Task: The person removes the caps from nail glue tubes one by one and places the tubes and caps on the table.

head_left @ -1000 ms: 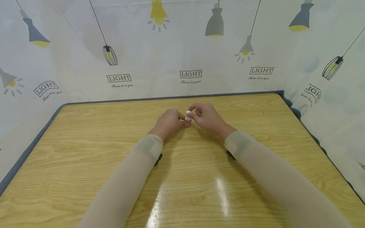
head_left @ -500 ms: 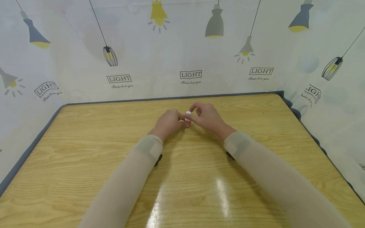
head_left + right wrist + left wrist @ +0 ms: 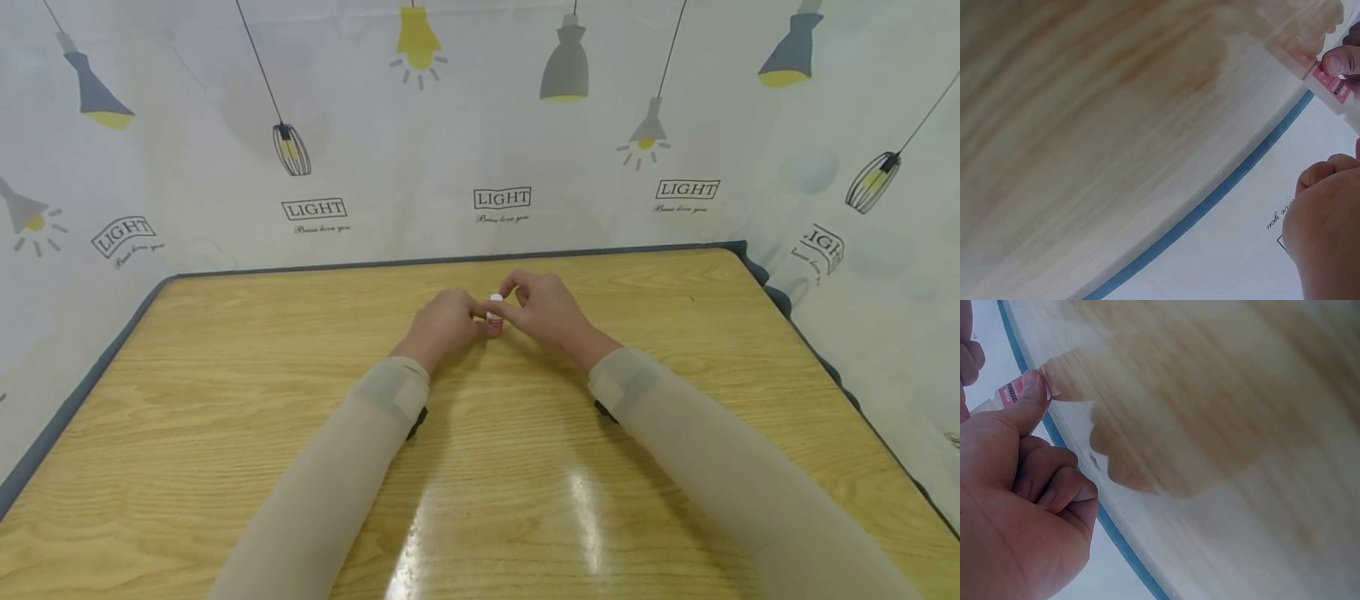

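Note:
A small bottle (image 3: 495,323) with a pink-and-white label and a white cap (image 3: 496,297) stands upright on the wooden table in the head view. My left hand (image 3: 447,321) pinches its lower part. In the left wrist view that thumb presses the pink label (image 3: 1010,393), while the other fingers curl into the palm. From the other side, my right hand (image 3: 550,307) grips around the cap, thumb across the front and index finger bent behind. The right wrist view shows the bottle (image 3: 1330,87) at its right edge, with the right hand's fingertips out of frame.
The wooden table (image 3: 300,417) has a blue-grey edge along the back and sides. Behind it hangs a pale wall cloth (image 3: 420,150) printed with lamps and the word LIGHT. Both forearms wear beige sleeves (image 3: 322,475).
One second ago my right fingertips held the cap's right side. Since then the right thumb has slid left across the front beneath the cap's top. My left hand has stayed on the bottle.

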The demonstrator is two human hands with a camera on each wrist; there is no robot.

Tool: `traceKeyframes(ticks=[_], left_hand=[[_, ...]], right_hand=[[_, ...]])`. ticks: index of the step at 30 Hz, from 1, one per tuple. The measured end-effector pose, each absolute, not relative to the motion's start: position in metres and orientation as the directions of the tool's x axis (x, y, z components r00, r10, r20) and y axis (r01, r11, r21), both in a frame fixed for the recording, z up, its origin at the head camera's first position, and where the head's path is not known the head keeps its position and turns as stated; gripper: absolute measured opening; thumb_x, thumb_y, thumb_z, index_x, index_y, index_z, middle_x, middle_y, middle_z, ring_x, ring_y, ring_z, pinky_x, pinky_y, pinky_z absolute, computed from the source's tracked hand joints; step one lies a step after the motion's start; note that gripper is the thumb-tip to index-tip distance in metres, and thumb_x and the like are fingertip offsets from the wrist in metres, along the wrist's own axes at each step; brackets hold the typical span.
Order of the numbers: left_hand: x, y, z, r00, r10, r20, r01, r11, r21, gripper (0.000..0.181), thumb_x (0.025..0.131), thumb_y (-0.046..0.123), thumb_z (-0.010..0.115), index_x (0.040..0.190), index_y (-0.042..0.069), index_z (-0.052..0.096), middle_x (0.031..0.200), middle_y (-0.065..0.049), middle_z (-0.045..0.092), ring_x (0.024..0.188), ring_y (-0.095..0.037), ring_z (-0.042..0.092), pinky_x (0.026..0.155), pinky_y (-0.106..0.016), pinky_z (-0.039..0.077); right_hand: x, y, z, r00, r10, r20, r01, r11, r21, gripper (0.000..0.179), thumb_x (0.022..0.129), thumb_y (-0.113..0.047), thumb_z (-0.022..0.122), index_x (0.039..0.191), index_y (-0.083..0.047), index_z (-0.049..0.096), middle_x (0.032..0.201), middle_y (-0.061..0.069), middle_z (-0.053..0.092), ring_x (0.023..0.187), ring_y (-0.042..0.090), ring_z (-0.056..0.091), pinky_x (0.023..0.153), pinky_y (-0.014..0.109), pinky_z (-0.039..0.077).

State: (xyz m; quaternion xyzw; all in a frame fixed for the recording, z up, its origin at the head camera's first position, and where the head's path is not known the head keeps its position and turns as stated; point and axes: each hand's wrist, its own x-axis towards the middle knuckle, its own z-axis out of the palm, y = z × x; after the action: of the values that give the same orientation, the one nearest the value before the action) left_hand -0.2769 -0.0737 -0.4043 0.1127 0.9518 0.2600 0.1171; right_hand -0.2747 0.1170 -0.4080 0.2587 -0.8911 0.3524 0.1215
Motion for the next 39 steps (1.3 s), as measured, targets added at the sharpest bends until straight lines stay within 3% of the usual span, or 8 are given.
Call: traceKeyframes(ticks=[5,14,22,35,39], left_hand=[[-0.2762,-0.0733,-0.4041,-0.948,0.281,-0.153,0.166,0.840,0.517,0.032,0.096,0.049,0.077,0.122,0.030,0.082,0.130,0.000,0.075,0.101,-0.020,0.058,0.092,-0.041,0.050],[-0.2759,-0.0737,-0.4047,-0.947,0.277,-0.165,0.148,0.828,0.540,0.027,0.098,0.045,0.077,0.117,0.029,0.084,0.136,-0.001,0.073,0.111,-0.020,0.062,0.104,-0.046,0.052],[-0.2760,-0.0740,-0.4049,-0.947,0.278,-0.162,0.149,0.824,0.547,0.025,0.098,0.045,0.077,0.113,0.027,0.085,0.135,0.000,0.074,0.114,-0.020,0.064,0.105,-0.047,0.053],[-0.2775,-0.0740,-0.4049,-0.945,0.274,-0.177,0.139,0.828,0.543,0.028,0.096,0.046,0.079,0.117,0.029,0.084,0.136,0.001,0.074,0.114,-0.019,0.063,0.106,-0.046,0.053],[-0.2774,-0.0741,-0.4042,-0.944,0.271,-0.187,0.134,0.834,0.536,0.029,0.096,0.046,0.078,0.119,0.030,0.083,0.139,0.000,0.072,0.113,-0.018,0.061,0.106,-0.044,0.052]], right_hand=[[-0.2753,0.1173,-0.4086,-0.834,-0.380,0.400,-0.551,0.610,-0.570,0.027,0.095,-0.031,0.084,0.098,-0.006,0.073,0.054,-0.006,0.034,0.049,0.009,0.026,0.051,0.024,0.025],[-0.2763,0.1172,-0.4104,-0.839,-0.393,0.376,-0.544,0.589,-0.598,0.018,0.098,-0.025,0.080,0.102,-0.008,0.074,0.054,-0.007,0.033,0.049,0.009,0.028,0.051,0.024,0.025],[-0.2759,0.1170,-0.4096,-0.828,-0.422,0.370,-0.559,0.564,-0.608,0.011,0.100,-0.017,0.076,0.104,-0.006,0.075,0.054,-0.007,0.031,0.050,0.010,0.029,0.052,0.024,0.027],[-0.2760,0.1175,-0.4095,-0.806,-0.462,0.372,-0.587,0.533,-0.610,0.021,0.103,-0.013,0.070,0.117,0.001,0.075,0.054,-0.006,0.033,0.048,0.009,0.027,0.051,0.024,0.026],[-0.2752,0.1169,-0.4078,-0.833,-0.434,0.345,-0.548,0.553,-0.627,0.032,0.100,-0.024,0.076,0.120,0.001,0.073,0.054,-0.007,0.032,0.050,0.009,0.026,0.052,0.024,0.025]])
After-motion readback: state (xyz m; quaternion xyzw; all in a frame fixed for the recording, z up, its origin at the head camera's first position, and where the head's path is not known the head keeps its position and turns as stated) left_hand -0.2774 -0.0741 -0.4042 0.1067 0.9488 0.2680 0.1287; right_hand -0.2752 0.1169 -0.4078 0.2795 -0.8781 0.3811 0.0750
